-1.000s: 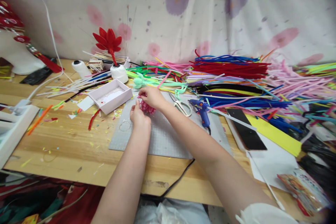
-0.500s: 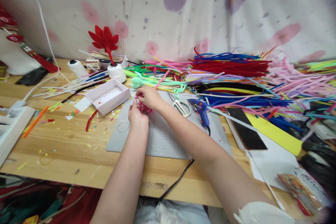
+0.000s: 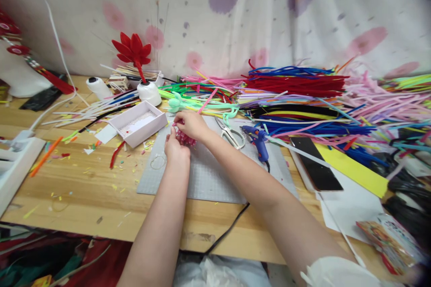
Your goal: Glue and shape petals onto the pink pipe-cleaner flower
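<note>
Over the grey cutting mat (image 3: 215, 184), both hands meet at a dark pink craft piece (image 3: 186, 139) with a petal-like, bumpy look. My left hand (image 3: 176, 149) is closed round its near left side, thumb pointing up. From above, my right hand (image 3: 191, 124) pinches at the piece's upper left tip, fingers close to the left thumb. Much of the piece is hidden behind the hands, so its exact kind is unclear. A white box (image 3: 150, 131) holding tiny pale beads stands just left of the hands. Scissors (image 3: 232, 135) and a blue glue gun (image 3: 259, 141) lie to the right.
Bundles of coloured pipe cleaners (image 3: 296, 87) fill the back and right. A red flower (image 3: 134, 49) stands in a white spool (image 3: 150, 94). A phone (image 3: 316, 166) lies right of the mat, and a white power strip (image 3: 20, 166) at the left edge.
</note>
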A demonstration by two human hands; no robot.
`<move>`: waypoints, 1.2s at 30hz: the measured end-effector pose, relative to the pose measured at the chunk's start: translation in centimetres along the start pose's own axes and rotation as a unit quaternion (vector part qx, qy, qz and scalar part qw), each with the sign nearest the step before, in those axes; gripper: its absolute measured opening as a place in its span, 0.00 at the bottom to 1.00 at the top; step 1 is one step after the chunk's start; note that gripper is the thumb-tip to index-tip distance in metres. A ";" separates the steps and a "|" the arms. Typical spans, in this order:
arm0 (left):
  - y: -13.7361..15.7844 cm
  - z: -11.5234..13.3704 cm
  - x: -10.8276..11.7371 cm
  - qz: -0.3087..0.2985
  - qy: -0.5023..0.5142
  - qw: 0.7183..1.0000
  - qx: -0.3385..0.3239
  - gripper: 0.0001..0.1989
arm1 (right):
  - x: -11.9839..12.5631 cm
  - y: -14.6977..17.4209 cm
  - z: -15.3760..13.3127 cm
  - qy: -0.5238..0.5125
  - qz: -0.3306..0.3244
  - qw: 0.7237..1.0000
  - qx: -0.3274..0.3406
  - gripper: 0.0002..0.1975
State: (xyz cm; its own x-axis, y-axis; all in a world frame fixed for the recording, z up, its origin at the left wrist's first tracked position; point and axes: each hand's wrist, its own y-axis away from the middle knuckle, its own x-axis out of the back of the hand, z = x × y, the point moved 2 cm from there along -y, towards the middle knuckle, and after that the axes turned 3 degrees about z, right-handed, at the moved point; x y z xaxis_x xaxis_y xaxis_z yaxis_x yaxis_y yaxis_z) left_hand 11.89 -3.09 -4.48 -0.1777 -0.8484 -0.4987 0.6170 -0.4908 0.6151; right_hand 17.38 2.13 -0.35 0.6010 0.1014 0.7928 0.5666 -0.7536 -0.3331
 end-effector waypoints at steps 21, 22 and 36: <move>-0.3 -0.3 -0.4 -0.003 0.019 0.999 0.042 0.05 | 0.1 0.0 -0.2 0.024 -0.007 1.000 0.007 0.09; -0.3 -0.3 -0.4 -0.001 0.019 0.999 0.044 0.05 | 0.1 0.0 -0.2 0.026 -0.007 1.000 0.007 0.09; -0.4 -0.3 -0.5 -0.033 -0.053 0.998 0.009 0.06 | 0.5 0.0 -0.4 0.050 -0.012 0.999 0.010 0.10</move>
State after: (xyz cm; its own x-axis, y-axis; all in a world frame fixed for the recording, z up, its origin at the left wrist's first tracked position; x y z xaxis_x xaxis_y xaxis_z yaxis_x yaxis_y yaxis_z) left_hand 11.95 -2.42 -4.69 -0.2974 -0.8301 -0.4718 0.5884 -0.5485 0.5941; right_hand 17.46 1.88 0.20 0.5283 0.0527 0.8474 0.5915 -0.7388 -0.3228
